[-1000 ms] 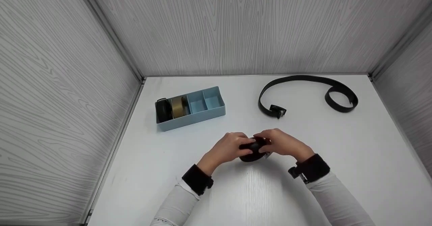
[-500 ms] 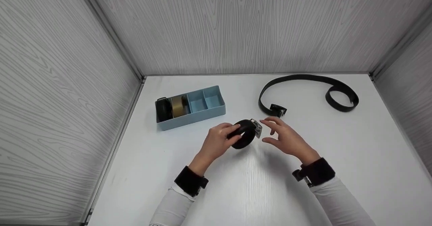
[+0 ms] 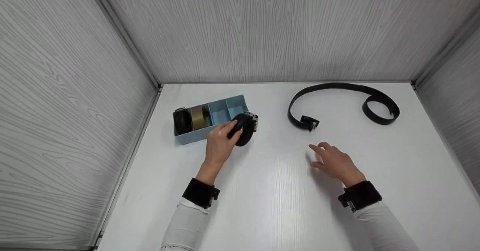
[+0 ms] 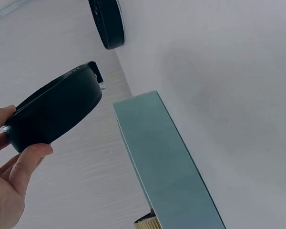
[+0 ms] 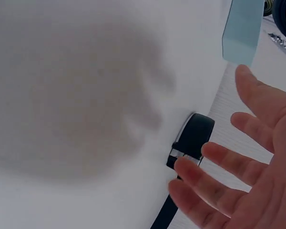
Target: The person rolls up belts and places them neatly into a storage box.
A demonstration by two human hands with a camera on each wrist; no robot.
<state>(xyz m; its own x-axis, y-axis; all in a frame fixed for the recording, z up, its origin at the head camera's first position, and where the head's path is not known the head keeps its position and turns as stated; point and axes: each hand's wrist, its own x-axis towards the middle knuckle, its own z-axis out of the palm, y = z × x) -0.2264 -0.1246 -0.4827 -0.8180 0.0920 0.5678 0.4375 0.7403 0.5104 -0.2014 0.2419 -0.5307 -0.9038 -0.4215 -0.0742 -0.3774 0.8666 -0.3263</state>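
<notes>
A coiled black belt (image 3: 245,131) with a silver buckle is pinched between the thumb and fingers of my left hand (image 3: 219,142), held up by the near right end of a blue divided box (image 3: 210,133). In the left wrist view the rolled belt (image 4: 57,107) stands clear of the box wall (image 4: 157,157). The box has a black coiled belt (image 3: 182,122) in its leftmost compartment and a tan coil (image 3: 198,118) beside it; its two right compartments show bare floors. My right hand (image 3: 335,163) hovers over the table with fingers spread, holding nothing.
Another black belt (image 3: 333,87) lies partly unrolled at the back right, its buckle end (image 3: 309,123) toward the middle and its far end curled. Grey wood-grain panels (image 3: 262,33) border the white table (image 3: 277,206) at the back and sides.
My right hand has let go of the coiled belt and drawn off to the right. My left hand has carried the coil leftward and forward to the box.
</notes>
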